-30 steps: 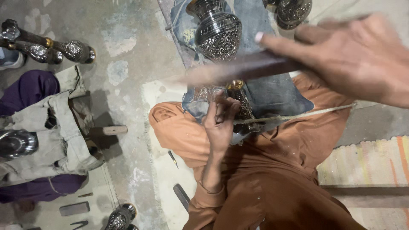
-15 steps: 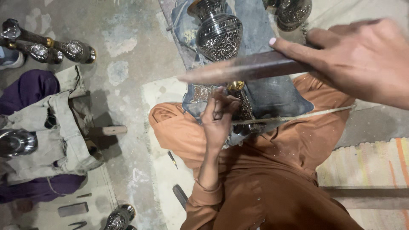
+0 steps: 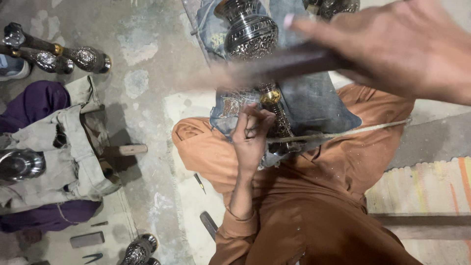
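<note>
My left hand is pinched around a thin tool, its tip set against an engraved metal stem with a gold ring. The stem lies on blue denim cloth over my lap. My right hand grips a long dark bar, which is motion-blurred and held above the stem. A round engraved metal vase body stands at the far end of the stem. A pale cord runs across the cloth and my orange clothes.
Another person sits at the left in purple trousers under a beige cloth, with a shiny metal piece on their lap. Engraved stems lie on the concrete floor at top left. A wooden handle, a small chisel and a striped mat lie nearby.
My right hand and the dark bar have risen slightly and are now blurred by motion. My left hand stays pinched at the stem.
</note>
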A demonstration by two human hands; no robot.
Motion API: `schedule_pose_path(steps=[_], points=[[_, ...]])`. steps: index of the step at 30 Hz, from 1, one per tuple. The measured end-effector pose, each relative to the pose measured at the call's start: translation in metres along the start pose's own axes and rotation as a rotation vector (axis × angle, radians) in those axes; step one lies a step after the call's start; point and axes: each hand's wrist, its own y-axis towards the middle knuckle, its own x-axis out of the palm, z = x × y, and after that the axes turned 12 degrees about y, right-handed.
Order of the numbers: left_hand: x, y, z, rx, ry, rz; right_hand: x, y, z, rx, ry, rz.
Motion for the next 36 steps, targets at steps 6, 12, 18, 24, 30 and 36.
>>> schedule_pose_path(steps=[6,12,18,24,30,36], points=[[0.005,-0.01,-0.005,-0.021,-0.018,0.082,0.015,-0.009,0.002,-0.128,-0.435,0.02],[-0.005,-0.017,0.0,-0.028,-0.164,0.229,0.037,-0.046,0.008,0.053,0.099,0.0],[0.008,-0.029,0.012,-0.123,-0.131,0.111,0.06,-0.07,0.015,-0.049,0.207,0.262],[0.016,-0.028,0.014,-0.05,0.004,0.114,0.069,-0.069,0.019,-0.057,0.069,0.296],[0.019,-0.03,0.018,0.047,0.186,0.175,0.059,-0.059,0.017,-0.125,-0.501,0.279],[0.023,-0.03,0.017,0.21,0.214,0.206,0.05,-0.054,0.01,-0.174,0.438,0.423]])
